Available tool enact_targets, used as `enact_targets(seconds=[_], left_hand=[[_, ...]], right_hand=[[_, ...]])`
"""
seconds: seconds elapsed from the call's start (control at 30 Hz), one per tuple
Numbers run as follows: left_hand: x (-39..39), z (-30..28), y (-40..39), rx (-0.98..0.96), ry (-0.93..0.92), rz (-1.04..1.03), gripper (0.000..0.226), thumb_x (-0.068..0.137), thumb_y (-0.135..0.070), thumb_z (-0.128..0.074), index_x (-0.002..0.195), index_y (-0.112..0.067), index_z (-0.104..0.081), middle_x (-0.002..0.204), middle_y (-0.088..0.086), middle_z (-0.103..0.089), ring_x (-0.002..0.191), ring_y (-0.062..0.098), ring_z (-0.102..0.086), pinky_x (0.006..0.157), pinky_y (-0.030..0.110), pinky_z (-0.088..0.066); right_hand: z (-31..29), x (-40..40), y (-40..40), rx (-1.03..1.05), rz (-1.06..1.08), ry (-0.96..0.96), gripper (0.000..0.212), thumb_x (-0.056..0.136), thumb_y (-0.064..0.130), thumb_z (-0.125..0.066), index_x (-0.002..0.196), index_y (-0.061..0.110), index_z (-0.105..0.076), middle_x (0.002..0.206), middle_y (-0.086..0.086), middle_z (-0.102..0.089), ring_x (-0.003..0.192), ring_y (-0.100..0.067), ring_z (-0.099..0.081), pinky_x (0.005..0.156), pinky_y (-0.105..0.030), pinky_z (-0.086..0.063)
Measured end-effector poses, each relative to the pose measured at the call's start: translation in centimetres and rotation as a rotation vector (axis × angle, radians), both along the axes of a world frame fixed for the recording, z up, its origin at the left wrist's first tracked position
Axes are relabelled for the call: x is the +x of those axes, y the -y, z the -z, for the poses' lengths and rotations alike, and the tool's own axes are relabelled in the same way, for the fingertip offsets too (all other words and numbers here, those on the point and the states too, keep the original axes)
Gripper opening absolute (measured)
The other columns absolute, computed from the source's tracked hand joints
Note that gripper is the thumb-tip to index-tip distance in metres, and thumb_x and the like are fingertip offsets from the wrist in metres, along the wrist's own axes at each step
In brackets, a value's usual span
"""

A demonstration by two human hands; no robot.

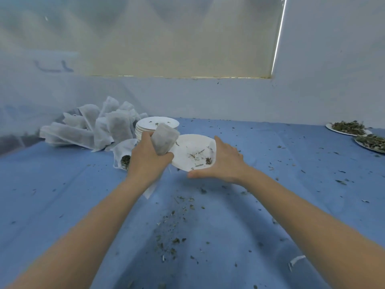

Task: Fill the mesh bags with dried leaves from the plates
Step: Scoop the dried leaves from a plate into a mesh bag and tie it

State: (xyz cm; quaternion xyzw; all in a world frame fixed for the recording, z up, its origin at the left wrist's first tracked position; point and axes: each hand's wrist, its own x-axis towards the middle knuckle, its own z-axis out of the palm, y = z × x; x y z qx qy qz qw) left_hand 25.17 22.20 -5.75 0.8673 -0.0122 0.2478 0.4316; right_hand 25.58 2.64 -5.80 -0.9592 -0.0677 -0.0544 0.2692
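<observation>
My left hand (146, 157) grips a filled white mesh bag (164, 139), held upright above the blue cloth. Beside it my right hand (226, 161) holds a bent white paper plate (192, 152), thumb under its near edge and fingers behind its right side. Only a few dried leaf scraps (205, 160) lie on that plate. The plate's left edge sits close to the bag; whether they touch I cannot tell. A pile of filled mesh bags (91, 127) lies at the back left.
A stack of white plates (157, 124) stands behind my left hand. Two plates heaped with dried leaves (349, 128) (370, 142) sit at the far right edge. Leaf crumbs (173, 232) litter the blue cloth (62, 205). A white wall rises behind the table.
</observation>
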Motion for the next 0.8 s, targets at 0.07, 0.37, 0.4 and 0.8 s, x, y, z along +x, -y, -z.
enact_targets(seconds=[0.07,0.37,0.4,0.8], left_hand=[[0.8,-1.7,-0.9,-0.005,0.018,-0.025,0.045,0.07,-0.019,-0.068,0.103,-0.026,-0.037,0.08,-0.017,-0.046,0.073,0.009,-0.046,0.052,0.02,-0.028],[7.3,-6.2,-8.5,-0.046,0.004,-0.175,0.051,0.075,-0.031,-0.068,0.112,-0.013,-0.038,0.087,-0.008,-0.05,0.079,0.013,-0.049,0.058,0.025,-0.036],[8.3,-5.9,-9.4,-0.075,0.003,-0.193,0.057,0.074,-0.034,-0.069,0.117,-0.01,-0.039,0.098,-0.003,-0.053,0.09,0.019,-0.051,0.068,0.031,-0.043],[18.5,0.7,-17.7,-0.206,-0.214,-0.395,0.075,0.082,-0.015,-0.062,0.141,-0.002,-0.018,0.137,0.02,-0.038,0.124,0.037,-0.04,0.102,0.046,-0.036]], right_hand=[[-1.7,1.2,-1.3,0.018,-0.019,0.033,0.126,0.036,0.085,-0.067,0.138,0.021,-0.029,0.134,-0.002,-0.046,0.124,-0.026,-0.04,0.102,-0.05,-0.034],[-5.6,10.2,-8.9,-0.031,0.002,-0.028,0.137,0.045,0.083,-0.067,0.149,0.019,-0.007,0.148,-0.011,-0.029,0.135,-0.033,-0.026,0.106,-0.047,-0.025],[-5.5,11.5,-9.7,-0.037,0.019,-0.052,0.137,0.046,0.083,-0.067,0.149,0.018,-0.006,0.147,-0.013,-0.029,0.134,-0.033,-0.027,0.105,-0.046,-0.026],[-3.0,22.3,-16.0,-0.112,0.209,-0.207,0.143,0.046,0.084,-0.066,0.15,0.013,0.001,0.151,-0.022,-0.017,0.14,-0.037,-0.012,0.11,-0.047,-0.018]])
